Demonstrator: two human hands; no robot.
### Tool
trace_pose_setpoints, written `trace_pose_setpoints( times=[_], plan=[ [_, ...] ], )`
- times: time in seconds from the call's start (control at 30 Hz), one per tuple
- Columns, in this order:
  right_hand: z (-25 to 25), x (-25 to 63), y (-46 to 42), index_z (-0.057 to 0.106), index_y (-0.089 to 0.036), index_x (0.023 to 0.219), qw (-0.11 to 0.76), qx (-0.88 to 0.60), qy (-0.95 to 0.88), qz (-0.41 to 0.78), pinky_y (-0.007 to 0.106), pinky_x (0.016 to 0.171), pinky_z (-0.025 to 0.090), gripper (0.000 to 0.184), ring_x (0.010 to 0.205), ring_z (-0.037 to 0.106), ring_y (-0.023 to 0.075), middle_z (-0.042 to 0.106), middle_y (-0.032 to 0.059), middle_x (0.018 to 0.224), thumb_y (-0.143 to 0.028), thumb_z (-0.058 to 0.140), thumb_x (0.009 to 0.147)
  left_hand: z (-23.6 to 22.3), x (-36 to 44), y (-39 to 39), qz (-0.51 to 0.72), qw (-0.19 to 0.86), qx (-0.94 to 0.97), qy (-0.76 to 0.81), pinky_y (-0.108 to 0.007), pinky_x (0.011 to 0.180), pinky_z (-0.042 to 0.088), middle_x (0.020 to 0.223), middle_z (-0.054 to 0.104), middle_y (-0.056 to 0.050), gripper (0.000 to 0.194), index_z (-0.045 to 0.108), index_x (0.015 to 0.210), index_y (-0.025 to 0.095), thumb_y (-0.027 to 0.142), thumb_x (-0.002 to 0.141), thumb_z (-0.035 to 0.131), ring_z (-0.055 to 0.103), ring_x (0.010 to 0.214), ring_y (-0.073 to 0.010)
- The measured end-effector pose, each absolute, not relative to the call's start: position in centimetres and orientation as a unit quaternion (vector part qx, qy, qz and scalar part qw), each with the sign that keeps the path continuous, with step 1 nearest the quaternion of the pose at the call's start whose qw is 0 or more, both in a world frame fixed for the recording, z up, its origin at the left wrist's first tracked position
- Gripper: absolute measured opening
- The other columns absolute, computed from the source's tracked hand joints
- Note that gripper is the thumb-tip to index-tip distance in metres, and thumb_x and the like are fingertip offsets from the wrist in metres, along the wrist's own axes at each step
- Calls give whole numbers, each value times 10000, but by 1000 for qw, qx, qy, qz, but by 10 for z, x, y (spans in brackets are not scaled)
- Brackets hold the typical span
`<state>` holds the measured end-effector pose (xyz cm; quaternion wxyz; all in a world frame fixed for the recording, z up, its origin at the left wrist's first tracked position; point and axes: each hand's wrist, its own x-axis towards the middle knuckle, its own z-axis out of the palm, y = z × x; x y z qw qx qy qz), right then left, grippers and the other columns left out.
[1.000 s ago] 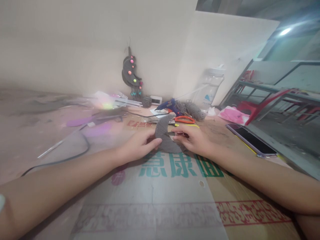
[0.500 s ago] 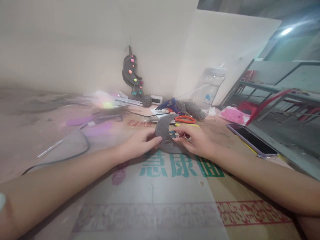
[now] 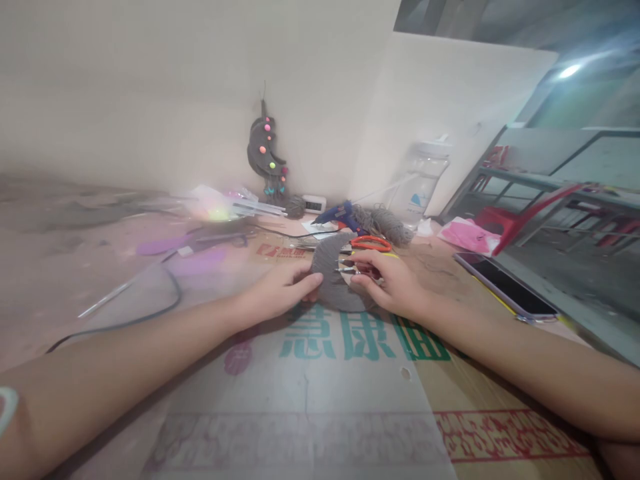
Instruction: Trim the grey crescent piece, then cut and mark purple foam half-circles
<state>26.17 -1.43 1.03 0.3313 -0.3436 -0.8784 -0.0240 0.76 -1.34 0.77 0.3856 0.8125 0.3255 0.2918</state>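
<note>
A crescent moon shape (image 3: 327, 270) wound in grey yarn stands tilted over the printed cardboard. My left hand (image 3: 285, 287) is closed on its outer left edge, thumb in front. In the hollow of the crescent, my right hand (image 3: 387, 280) grips small thread snips (image 3: 345, 269), and their two pointed blades are apart near the inner edge. The snips' handle is mostly hidden by my fingers. Just behind the crescent lie orange-handled scissors (image 3: 371, 244). Farther back are a blue glue gun (image 3: 337, 213) and a skein of grey yarn (image 3: 390, 225).
Against the wall hangs a dark moon ornament (image 3: 265, 150) with coloured beads. A clear bottle (image 3: 423, 183) stands at the back, and a phone (image 3: 505, 287) lies on the right. Purple pieces (image 3: 165, 244), a black cable (image 3: 120, 325) and glue sticks (image 3: 260, 209) are on the left.
The snips' blades have come into clearer view and spread apart inside the crescent. My left hand keeps its hold on the crescent. The whole view has shifted slightly.
</note>
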Motion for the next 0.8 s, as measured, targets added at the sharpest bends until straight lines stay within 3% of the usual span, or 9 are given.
trace_pose_setpoints(
  times=[0.37, 0.6, 0.8],
  plan=[
    [10, 261, -14, 642, -182, 1145, 327, -350, -878, -10, 289, 690, 520, 252, 742, 671, 179, 727, 67, 883, -322, 594, 941, 1, 9, -7, 347, 460, 750, 325, -240, 601, 438, 694, 564, 22, 230, 535, 864, 173, 389, 934, 494, 529, 619, -116],
    [13, 260, -16, 632, -191, 1203, 326, -339, -883, -18, 295, 718, 541, 279, 801, 699, 188, 750, 84, 975, -308, 568, 957, -2, 11, -4, 364, 493, 718, 329, -240, 591, 429, 692, 554, 23, 273, 538, 869, 168, 440, 880, 553, 518, 603, -112],
    [11, 263, -16, 639, -190, 1188, 319, -354, -879, -24, 312, 713, 551, 278, 814, 717, 203, 762, 93, 974, -311, 539, 958, 4, 12, -6, 366, 492, 716, 333, -243, 584, 417, 706, 532, 31, 199, 560, 844, 173, 371, 824, 569, 504, 616, -121]
  ],
)
